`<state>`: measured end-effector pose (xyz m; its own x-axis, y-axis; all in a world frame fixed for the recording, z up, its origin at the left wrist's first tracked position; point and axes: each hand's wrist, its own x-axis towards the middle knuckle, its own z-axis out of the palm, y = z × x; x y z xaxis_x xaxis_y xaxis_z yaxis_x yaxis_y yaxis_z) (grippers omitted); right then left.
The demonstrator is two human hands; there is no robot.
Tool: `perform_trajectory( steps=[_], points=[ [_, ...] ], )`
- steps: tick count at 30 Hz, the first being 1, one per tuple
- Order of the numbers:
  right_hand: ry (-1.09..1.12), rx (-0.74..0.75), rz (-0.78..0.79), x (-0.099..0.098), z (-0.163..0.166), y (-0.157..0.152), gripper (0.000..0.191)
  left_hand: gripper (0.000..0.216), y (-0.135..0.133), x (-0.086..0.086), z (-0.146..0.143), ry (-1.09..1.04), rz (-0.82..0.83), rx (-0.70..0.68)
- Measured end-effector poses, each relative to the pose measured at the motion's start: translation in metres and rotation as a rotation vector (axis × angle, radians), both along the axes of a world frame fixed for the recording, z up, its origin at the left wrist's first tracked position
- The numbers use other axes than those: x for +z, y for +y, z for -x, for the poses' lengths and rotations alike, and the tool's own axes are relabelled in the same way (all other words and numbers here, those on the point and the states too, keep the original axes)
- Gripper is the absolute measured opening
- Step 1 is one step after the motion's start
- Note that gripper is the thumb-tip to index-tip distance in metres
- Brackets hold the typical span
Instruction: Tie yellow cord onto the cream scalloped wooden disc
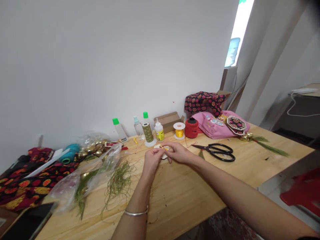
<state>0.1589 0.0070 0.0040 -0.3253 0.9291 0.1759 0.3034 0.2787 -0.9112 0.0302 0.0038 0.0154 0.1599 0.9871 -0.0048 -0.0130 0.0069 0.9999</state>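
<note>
Close together at mid-table, my left hand (153,158) and my right hand (179,153) both have their fingers pinched shut. A short yellow cord (162,147) shows between the fingertips. Under and around them is a small pale piece with a wavy dark-lined edge (164,157), mostly hidden by the fingers. Just beyond stand a spool of olive thread (147,132), a glue bottle with a yellow label (159,131) and a spool of yellow cord (179,131). Black-handled scissors (217,151) lie open to the right of my right hand.
Loose green threads (120,180) and a plastic bag (100,170) lie left. A phone (30,220) rests at the near left edge. Behind are a red thread cone (191,128), a cardboard box (168,122) and a pink bag (211,126) bearing an octagonal ornament (235,125).
</note>
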Motion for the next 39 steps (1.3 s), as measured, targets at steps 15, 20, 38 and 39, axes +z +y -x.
perform_trajectory(
  steps=[15, 20, 38, 39],
  points=[
    [-0.325, -0.273, -0.507, 0.012, -0.01, -0.001, 0.008, 0.017, 0.001, 0.0, -0.001, -0.101, 0.04, 0.138],
    [-0.309, -0.25, -0.55, 0.01, -0.011, 0.001, 0.006, 0.018, 0.0, 0.003, 0.0, -0.122, 0.053, 0.168],
    [-0.184, -0.191, -0.424, 0.002, -0.01, 0.007, 0.015, 0.028, 0.006, -0.005, 0.001, -0.051, -0.188, 0.05],
    [-0.124, -0.172, -0.383, 0.003, -0.009, 0.008, 0.015, 0.03, 0.006, -0.005, 0.001, -0.051, -0.176, 0.034]
  ],
)
